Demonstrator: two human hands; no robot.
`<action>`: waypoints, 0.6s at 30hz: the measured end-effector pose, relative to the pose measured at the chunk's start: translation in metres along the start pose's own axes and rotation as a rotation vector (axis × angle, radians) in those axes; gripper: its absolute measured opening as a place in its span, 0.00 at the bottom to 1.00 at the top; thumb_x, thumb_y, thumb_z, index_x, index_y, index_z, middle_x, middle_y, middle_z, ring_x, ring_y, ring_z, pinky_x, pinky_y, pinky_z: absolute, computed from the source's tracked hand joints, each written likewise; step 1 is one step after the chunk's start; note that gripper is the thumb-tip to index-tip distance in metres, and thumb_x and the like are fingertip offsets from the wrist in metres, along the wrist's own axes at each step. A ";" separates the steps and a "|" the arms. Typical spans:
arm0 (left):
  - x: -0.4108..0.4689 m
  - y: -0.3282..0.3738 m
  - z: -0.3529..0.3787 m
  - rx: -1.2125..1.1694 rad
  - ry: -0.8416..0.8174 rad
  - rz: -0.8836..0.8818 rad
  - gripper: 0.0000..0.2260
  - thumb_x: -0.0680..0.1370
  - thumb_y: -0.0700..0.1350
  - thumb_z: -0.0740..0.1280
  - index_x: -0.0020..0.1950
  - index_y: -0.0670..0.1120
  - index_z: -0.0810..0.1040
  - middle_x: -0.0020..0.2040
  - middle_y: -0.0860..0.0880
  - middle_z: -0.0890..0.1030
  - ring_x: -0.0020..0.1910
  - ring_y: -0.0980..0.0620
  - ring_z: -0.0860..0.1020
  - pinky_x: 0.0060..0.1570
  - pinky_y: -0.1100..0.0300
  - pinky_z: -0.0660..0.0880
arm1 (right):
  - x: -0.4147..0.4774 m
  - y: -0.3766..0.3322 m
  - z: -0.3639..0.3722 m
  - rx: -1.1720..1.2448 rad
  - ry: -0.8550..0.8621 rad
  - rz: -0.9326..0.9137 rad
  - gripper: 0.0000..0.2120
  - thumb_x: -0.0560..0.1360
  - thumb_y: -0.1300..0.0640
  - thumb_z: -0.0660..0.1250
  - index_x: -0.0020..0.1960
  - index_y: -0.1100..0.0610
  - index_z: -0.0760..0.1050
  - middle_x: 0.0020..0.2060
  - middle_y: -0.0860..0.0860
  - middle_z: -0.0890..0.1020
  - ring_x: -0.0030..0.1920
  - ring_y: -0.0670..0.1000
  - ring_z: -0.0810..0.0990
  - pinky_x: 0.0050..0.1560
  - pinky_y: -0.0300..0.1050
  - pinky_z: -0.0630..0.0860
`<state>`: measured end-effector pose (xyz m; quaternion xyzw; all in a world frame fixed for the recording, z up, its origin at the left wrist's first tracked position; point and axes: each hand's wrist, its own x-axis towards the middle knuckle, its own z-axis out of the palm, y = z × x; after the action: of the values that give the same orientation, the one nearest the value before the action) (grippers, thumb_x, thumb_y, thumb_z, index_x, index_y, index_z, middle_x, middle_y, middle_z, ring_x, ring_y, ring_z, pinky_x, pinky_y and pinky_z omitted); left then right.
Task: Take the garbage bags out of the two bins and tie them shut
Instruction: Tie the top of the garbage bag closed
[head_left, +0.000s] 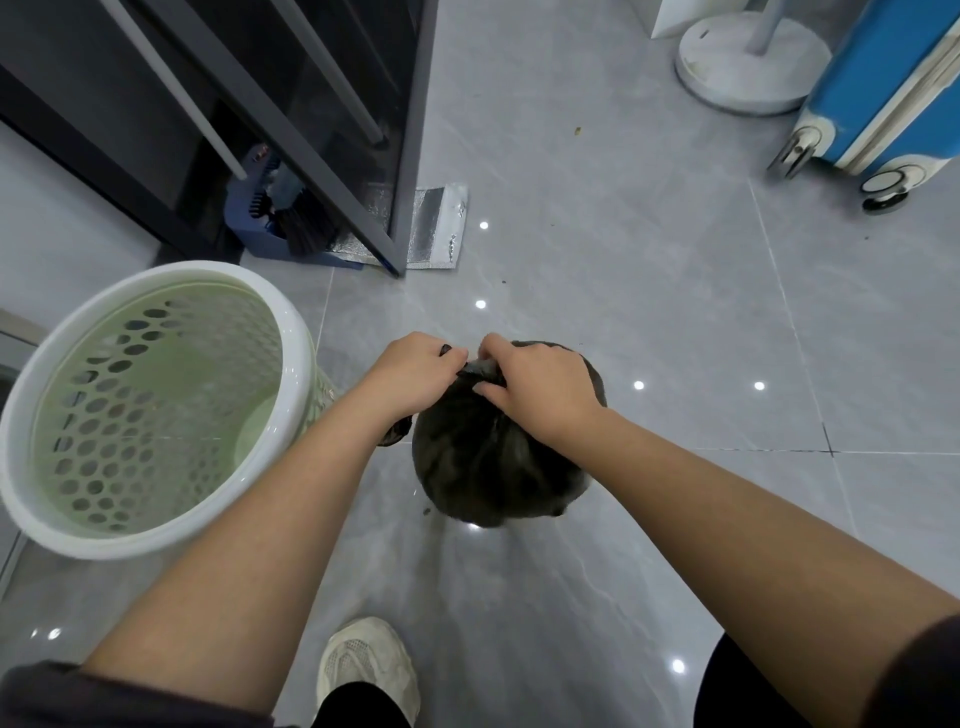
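Note:
A full black garbage bag hangs bunched and rounded over the grey floor in the middle of the head view. Its gathered top is pinched between both hands. My left hand grips one black end of the neck on the left. My right hand grips the other end on the right, fingers curled around the twisted plastic. A white and pale green perforated bin stands at the left with no bag in it. A second bin is not in view.
A dark glass-door cabinet stands behind the bin, with a blue dustpan and brush and a silver foil pouch at its foot. A blue suitcase and a white fan base stand far right. My shoe is below.

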<state>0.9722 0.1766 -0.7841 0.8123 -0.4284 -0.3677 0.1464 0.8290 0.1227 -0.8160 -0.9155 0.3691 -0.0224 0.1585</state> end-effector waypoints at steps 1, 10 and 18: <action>0.000 0.000 0.000 -0.002 0.001 0.003 0.16 0.78 0.48 0.59 0.31 0.44 0.69 0.27 0.49 0.68 0.28 0.51 0.66 0.31 0.57 0.62 | -0.001 0.000 0.001 0.007 -0.001 -0.015 0.12 0.78 0.46 0.60 0.56 0.52 0.71 0.41 0.50 0.81 0.41 0.55 0.79 0.37 0.47 0.74; 0.002 -0.005 0.001 -0.014 0.018 -0.015 0.17 0.79 0.48 0.59 0.32 0.43 0.72 0.27 0.50 0.70 0.27 0.52 0.67 0.30 0.59 0.63 | 0.002 0.011 0.009 -0.072 0.065 -0.078 0.13 0.73 0.45 0.66 0.47 0.53 0.81 0.49 0.51 0.75 0.52 0.55 0.71 0.52 0.51 0.65; 0.005 -0.005 0.005 -0.008 0.023 -0.030 0.17 0.79 0.49 0.59 0.32 0.45 0.74 0.25 0.53 0.72 0.29 0.53 0.70 0.31 0.59 0.64 | 0.003 0.007 0.008 -0.049 0.050 -0.042 0.09 0.77 0.47 0.61 0.43 0.52 0.69 0.37 0.47 0.78 0.39 0.52 0.77 0.51 0.48 0.61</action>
<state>0.9731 0.1755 -0.7929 0.8221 -0.4131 -0.3623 0.1489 0.8276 0.1183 -0.8263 -0.9259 0.3540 -0.0397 0.1261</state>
